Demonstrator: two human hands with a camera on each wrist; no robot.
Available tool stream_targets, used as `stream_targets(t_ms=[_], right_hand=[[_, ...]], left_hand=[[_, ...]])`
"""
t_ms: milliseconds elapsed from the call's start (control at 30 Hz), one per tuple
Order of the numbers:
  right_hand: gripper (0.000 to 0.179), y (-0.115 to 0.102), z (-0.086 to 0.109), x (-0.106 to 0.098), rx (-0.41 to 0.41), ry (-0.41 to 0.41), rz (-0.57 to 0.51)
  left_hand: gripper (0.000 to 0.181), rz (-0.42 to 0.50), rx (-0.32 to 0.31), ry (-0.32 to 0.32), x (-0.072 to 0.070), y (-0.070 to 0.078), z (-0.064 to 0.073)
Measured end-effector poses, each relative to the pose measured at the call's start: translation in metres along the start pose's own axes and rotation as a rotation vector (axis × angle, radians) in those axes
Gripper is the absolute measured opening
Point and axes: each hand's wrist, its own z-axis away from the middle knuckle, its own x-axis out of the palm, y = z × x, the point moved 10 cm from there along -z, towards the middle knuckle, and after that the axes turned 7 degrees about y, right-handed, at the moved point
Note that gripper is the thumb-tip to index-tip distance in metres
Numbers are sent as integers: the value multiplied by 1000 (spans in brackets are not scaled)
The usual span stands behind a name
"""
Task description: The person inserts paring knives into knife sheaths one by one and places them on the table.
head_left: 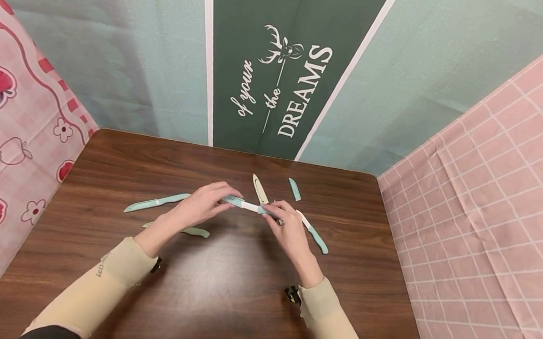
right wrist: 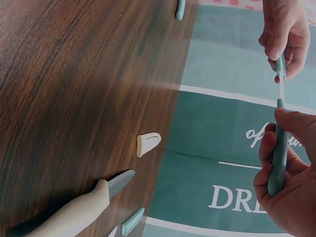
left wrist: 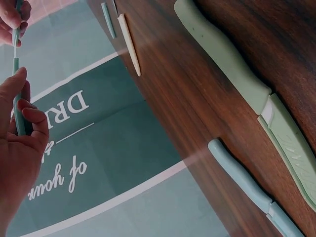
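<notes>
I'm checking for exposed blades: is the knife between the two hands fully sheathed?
No, a white stretch of blade shows between the blue sheath and the handle.

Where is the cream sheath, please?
In the head view, the cream sheath lies just beyond the right hand, left of the loose blue sheath.

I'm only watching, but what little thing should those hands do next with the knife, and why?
Perhaps the left hand should slide the blue sheath toward the right hand: a white stretch of blade shows between it and the blue handle, whereas the green knife lying nearby is sheathed almost fully.
</notes>
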Motion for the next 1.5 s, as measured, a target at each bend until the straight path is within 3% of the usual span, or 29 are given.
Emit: stream_targets(t_ms=[333, 600, 833, 1033, 1500], right_hand=[[21, -1, 0, 3, 15, -8, -8], [23, 1, -1, 4, 38, -14, 6], [24, 4, -1, 2, 61, -16, 42], [23, 3, -1, 2, 69, -12, 38], [21, 0, -2, 2, 59, -8, 12]], left_hand=[[35, 22, -10, 18, 1, 3, -1], [39, 49, -40, 32, -3, -3, 1], [34, 50, -66, 128, -21, -13, 5], [26, 7, -54, 178, -27, -12, 6], [27, -19, 10, 141, -20, -1, 7]])
